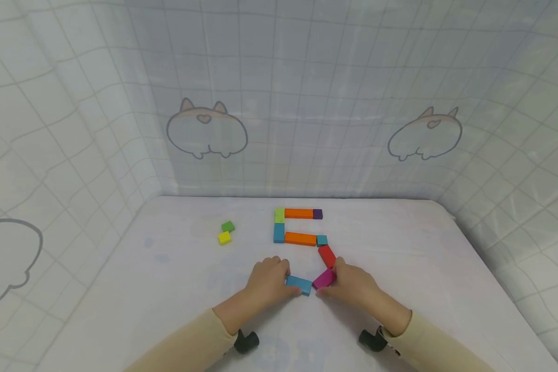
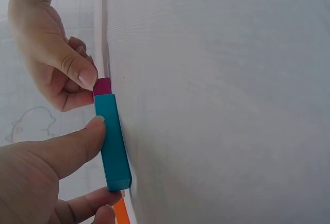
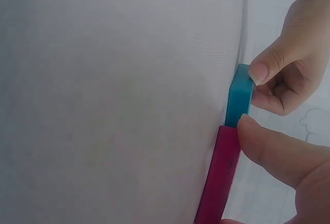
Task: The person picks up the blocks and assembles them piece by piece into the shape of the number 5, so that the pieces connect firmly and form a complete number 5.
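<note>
Pinching a blue block (image 1: 299, 284) on the counter (image 1: 400, 232), the left hand (image 1: 269, 280) faces the right hand (image 1: 355, 283), which grips a magenta block (image 1: 324, 279) just beside, at the blue block's three o'clock. A red block (image 1: 327, 256) sits at the magenta block's twelve o'clock; a yellow block (image 1: 225, 237) and a green block (image 1: 228, 226) lie at the blue block's ten o'clock.

text: none legible | labels, brands: none legible | printed numbers, signs: none legible
</note>
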Demonstrator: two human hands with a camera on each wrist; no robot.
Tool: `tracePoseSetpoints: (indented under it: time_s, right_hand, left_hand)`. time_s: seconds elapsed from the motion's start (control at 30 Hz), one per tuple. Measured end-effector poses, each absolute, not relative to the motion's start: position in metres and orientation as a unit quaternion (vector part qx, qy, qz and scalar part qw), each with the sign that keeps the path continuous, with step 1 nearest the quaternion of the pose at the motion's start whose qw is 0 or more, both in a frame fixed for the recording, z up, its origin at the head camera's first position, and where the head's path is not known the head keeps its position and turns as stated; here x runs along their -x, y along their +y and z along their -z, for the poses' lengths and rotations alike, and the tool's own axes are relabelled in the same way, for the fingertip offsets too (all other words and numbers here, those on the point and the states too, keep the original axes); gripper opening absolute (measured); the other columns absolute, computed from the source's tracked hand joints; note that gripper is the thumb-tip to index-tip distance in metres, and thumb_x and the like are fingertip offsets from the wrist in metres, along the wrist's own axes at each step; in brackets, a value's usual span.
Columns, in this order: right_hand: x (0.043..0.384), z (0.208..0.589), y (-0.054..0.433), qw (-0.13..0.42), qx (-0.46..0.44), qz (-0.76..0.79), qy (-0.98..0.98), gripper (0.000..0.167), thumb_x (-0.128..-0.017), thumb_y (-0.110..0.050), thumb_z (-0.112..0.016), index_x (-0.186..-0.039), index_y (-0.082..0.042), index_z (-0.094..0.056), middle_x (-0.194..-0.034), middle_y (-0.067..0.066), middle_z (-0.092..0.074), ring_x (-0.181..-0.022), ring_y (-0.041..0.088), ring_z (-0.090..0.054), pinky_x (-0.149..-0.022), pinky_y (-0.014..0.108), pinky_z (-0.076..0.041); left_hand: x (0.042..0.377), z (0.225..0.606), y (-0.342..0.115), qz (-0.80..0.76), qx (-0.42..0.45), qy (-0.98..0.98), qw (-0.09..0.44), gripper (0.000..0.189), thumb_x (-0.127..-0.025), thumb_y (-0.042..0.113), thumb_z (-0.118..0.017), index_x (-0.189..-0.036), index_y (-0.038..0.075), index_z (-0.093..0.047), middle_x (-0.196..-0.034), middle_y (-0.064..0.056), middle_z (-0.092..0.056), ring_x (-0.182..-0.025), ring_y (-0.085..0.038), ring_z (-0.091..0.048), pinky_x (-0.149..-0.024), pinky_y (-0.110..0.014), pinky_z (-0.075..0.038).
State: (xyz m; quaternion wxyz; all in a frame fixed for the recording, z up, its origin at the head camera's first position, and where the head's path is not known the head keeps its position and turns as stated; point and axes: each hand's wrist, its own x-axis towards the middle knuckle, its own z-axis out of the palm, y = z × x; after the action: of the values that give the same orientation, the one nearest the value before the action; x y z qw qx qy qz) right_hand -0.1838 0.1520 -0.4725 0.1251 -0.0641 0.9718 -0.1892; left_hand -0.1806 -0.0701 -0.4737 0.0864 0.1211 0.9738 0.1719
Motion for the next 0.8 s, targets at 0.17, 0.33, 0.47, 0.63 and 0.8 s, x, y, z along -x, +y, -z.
tracePoseSetpoints:
  time_s: [0.17,0.33,0.47,0.63,0.8]
  right_hand:
    - [0.1837,0.4731,0.1524,0.123,0.063,0.188,0.972,0.063,-0.072,-0.05,-0.087,-0.104,-0.008,-0.052,-0.076,0.002,-0.055,-0.069,0.017,-0.053,-0.059,0.029,-0.046]
    - [0.1834,0.4739,0.1526,0.118,0.065,0.19,0.972,0.063,-0.072,-0.05,-0.087,-0.103,-0.008,-0.052,-0.075,0.002,-0.055,-0.069,0.017,-0.053,-0.059,0.029,-0.046]
    - [0.1828,0.4736,0.1521,0.117,0.065,0.193,0.972,0.063,-0.072,-0.05,-0.087,-0.103,-0.008,-0.052,-0.075,0.002,-0.055,-0.069,0.017,-0.053,-0.058,0.029,-0.045]
    - [0.1821,0.4723,0.1516,0.119,0.064,0.198,0.971,0.063,-0.072,-0.05,-0.087,-0.103,-0.009,-0.052,-0.075,0.002,-0.055,-0.069,0.017,-0.053,-0.058,0.029,-0.045]
    - [0.1821,0.4698,0.1518,0.123,0.061,0.201,0.97,0.064,-0.072,-0.05,-0.087,-0.105,-0.008,-0.052,-0.076,0.002,-0.055,-0.07,0.017,-0.053,-0.058,0.029,-0.046]
  left_hand:
    - [0.1818,0.4742,-0.0695,-0.171,-0.125,0.974,0.086,0.047,-0.075,0.052,-0.084,-0.097,0.016,-0.064,-0.08,0.003,-0.05,-0.08,-0.015,-0.048,-0.071,-0.034,-0.045]
    - [0.1819,0.4741,-0.0685,-0.169,-0.123,0.974,0.085,0.048,-0.074,0.052,-0.085,-0.097,0.016,-0.063,-0.08,0.003,-0.05,-0.08,-0.015,-0.048,-0.072,-0.034,-0.045]
    - [0.1807,0.4741,-0.0684,-0.159,-0.128,0.976,0.079,0.047,-0.075,0.052,-0.084,-0.096,0.016,-0.063,-0.079,0.004,-0.049,-0.079,-0.015,-0.047,-0.072,-0.034,-0.044]
    - [0.18,0.4741,-0.0686,-0.153,-0.132,0.976,0.076,0.047,-0.076,0.053,-0.083,-0.096,0.016,-0.063,-0.078,0.004,-0.049,-0.078,-0.015,-0.047,-0.073,-0.034,-0.043]
    - [0.18,0.473,-0.0688,-0.156,-0.13,0.976,0.075,0.048,-0.075,0.053,-0.084,-0.096,0.016,-0.063,-0.078,0.004,-0.05,-0.079,-0.014,-0.048,-0.073,-0.035,-0.044]
